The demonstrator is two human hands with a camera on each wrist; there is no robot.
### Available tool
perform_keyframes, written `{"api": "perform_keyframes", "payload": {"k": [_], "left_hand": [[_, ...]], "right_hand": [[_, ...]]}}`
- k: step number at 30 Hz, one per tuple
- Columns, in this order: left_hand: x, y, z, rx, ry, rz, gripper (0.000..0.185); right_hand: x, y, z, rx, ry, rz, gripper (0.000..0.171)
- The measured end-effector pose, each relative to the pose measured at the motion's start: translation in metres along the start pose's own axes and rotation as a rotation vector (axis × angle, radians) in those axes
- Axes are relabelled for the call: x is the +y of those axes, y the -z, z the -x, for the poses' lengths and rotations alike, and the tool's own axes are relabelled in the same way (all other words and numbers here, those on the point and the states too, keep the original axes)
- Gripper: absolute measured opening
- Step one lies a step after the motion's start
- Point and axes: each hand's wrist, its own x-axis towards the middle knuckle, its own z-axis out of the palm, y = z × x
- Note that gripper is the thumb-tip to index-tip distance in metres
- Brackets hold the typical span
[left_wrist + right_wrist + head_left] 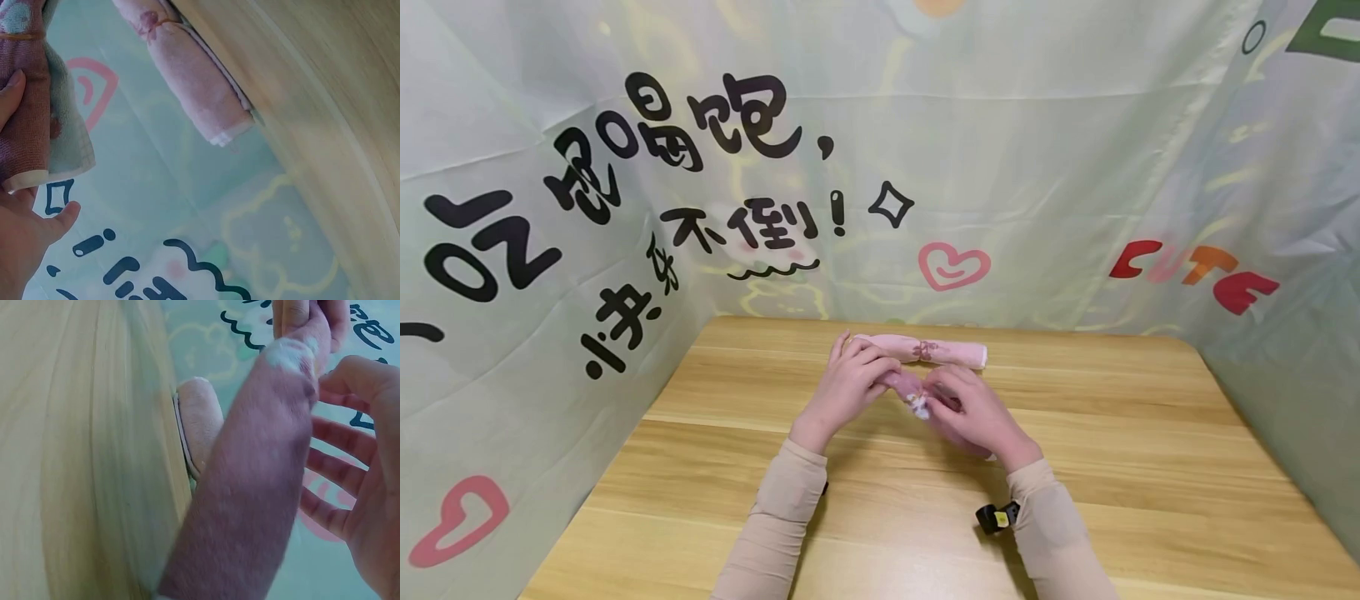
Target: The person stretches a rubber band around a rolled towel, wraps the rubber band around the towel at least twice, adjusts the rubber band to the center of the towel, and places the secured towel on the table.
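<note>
Your left hand [847,385] and right hand [967,410] pinch the mauve rolled towel [917,400] at table [1150,467] centre; judged soft and light, grip mid-roll. A tied pink roll [925,351] lies at twelve o'clock.

A light wooden tabletop [1150,433] with pale grain fills the lower part of the room. Along its far edge and both side edges hangs a thin, creased, pale green backdrop sheet [1037,167], printed with black Chinese characters, pink hearts, a black diamond outline and the red-and-orange word "CUTE". Soft, even light falls everywhere.
</note>
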Motion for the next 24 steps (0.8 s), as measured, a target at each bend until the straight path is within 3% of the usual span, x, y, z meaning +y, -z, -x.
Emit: {"api": "perform_keyframes", "payload": {"k": [7,11,16,21,24], "left_hand": [[0.002,-0.001,-0.001,0.014,-0.016,-0.013,0.026],[0.003,-0.001,-0.001,0.033,-0.026,-0.014,0.027],[0.005,-0.002,-0.002,0.001,-0.017,-0.025,0.028],[0.009,-0.002,-0.003,-0.112,0.034,-0.031,0.033],[0.011,-0.001,-0.004,-0.178,0.061,-0.046,0.037]], "right_hand": [[-0.003,-0.001,-0.001,-0.051,-0.155,-0.018,0.045],[-0.003,-0.002,-0.001,-0.068,-0.187,-0.004,0.06],[0.0,-0.004,-0.002,-0.013,-0.142,0.086,0.046],[0.002,-0.006,-0.003,0.067,-0.087,0.21,0.037],[0.002,-0.007,-0.002,0.067,-0.097,0.261,0.036]]}}
